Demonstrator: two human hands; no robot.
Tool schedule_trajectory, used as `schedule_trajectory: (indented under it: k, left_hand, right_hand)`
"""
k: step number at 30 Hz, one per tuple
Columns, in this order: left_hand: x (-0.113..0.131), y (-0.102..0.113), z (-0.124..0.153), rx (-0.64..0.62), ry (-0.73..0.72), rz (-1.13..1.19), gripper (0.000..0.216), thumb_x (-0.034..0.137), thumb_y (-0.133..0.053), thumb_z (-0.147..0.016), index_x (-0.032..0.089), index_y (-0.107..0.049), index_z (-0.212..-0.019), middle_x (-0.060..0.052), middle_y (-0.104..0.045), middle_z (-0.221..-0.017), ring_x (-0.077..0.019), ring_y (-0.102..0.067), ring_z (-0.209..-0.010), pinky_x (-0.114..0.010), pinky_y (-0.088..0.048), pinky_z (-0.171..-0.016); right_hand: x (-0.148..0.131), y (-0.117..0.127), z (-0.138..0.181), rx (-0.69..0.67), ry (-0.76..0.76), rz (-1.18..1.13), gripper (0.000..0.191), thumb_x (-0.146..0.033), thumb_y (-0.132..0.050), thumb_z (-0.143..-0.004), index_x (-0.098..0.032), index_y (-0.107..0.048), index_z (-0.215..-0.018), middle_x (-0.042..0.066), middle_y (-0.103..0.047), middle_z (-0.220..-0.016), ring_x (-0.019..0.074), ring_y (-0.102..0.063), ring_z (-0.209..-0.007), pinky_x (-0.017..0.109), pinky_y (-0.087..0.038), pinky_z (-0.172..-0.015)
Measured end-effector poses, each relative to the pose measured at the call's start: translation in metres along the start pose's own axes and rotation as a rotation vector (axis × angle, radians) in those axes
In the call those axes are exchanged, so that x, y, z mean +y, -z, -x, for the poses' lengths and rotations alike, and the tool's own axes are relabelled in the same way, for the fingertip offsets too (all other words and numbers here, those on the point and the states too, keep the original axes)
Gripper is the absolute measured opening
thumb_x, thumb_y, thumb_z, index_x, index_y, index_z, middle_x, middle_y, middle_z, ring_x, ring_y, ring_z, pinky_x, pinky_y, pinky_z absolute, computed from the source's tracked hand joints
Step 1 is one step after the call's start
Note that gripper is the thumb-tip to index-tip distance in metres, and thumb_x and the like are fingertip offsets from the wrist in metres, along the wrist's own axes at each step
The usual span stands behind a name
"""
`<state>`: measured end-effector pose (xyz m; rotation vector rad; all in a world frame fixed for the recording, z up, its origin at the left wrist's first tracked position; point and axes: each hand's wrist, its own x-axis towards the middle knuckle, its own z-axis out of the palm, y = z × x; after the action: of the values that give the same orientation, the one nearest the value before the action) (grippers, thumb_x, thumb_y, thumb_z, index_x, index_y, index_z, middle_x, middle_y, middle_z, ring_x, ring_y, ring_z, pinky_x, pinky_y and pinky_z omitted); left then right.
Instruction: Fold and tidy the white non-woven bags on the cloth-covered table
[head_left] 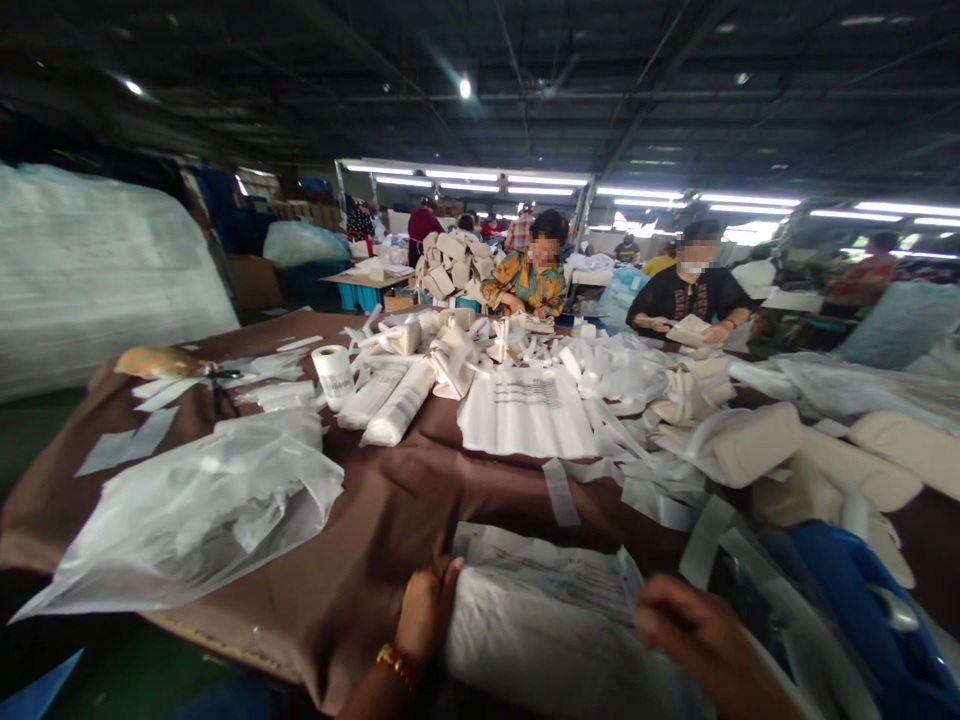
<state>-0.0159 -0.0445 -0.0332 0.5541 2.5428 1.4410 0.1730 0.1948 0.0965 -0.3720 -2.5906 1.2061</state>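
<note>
My left hand (pixel 424 612), with a red and gold bracelet at the wrist, grips the left end of a white bundle in a clear printed plastic bag (pixel 555 620) at the near edge of the brown-covered table (pixel 382 520). My right hand (pixel 701 640) rests on the right end of the same bag, fingers curled over it; it is blurred. The bag lies flat between both hands.
A crumpled clear plastic bag (pixel 202 510) lies at left. A stack of flat printed bags (pixel 525 410), white strips, a tape roll (pixel 334 375) and cream rolled bundles (pixel 750 445) cover the table. Two people (pixel 529 275) work at the far side. A blue item (pixel 862 600) sits at right.
</note>
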Motion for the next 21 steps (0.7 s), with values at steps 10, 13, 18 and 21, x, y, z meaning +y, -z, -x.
schedule_trajectory:
  k: [10,13,18,21]
  left_hand:
    - [0.002,0.003,0.000,-0.094,0.049,-0.229,0.044,0.045,-0.026,-0.091,0.020,-0.054,-0.068,-0.005,-0.062,-0.067,-0.0146,-0.056,-0.064,-0.025,-0.035,-0.061]
    - [0.002,0.003,0.002,-0.086,0.026,-0.236,0.044,0.044,-0.025,-0.092,0.020,-0.055,-0.070,-0.006,-0.066,-0.071,-0.0165,-0.060,-0.067,-0.026,-0.037,-0.064]
    - [-0.004,-0.006,0.005,0.042,0.071,-0.175,0.041,0.050,-0.030,-0.087,0.019,-0.058,-0.085,-0.010,-0.069,-0.082,-0.0247,-0.066,-0.079,-0.035,-0.048,-0.072]
    - [-0.005,-0.010,0.005,0.206,-0.001,-0.126,0.047,0.049,-0.031,-0.085,0.017,-0.063,-0.097,-0.013,-0.070,-0.096,-0.0255,-0.067,-0.091,-0.037,-0.054,-0.079]
  right_hand:
    - [-0.015,-0.115,-0.142,-0.374,0.090,0.396,0.048,-0.048,-0.082,-0.041,-0.024,-0.042,-0.032,-0.002,-0.039,-0.036,0.0146,-0.046,-0.041,0.029,-0.041,-0.047]
    - [0.026,-0.075,-0.112,-0.027,0.086,0.373,0.035,-0.056,-0.065,-0.063,-0.023,-0.058,-0.057,0.002,-0.058,-0.059,0.0213,-0.058,-0.060,0.034,-0.046,-0.059]
    - [0.091,-0.052,-0.026,0.417,-0.159,0.168,0.051,-0.064,-0.043,-0.076,-0.019,-0.057,-0.096,0.012,-0.064,-0.100,0.0314,-0.060,-0.096,0.046,-0.047,-0.085]
    - [0.108,-0.073,0.002,0.556,-0.345,-0.063,0.060,-0.072,-0.040,-0.070,-0.019,-0.055,-0.095,0.014,-0.064,-0.098,0.0328,-0.061,-0.095,0.045,-0.050,-0.081]
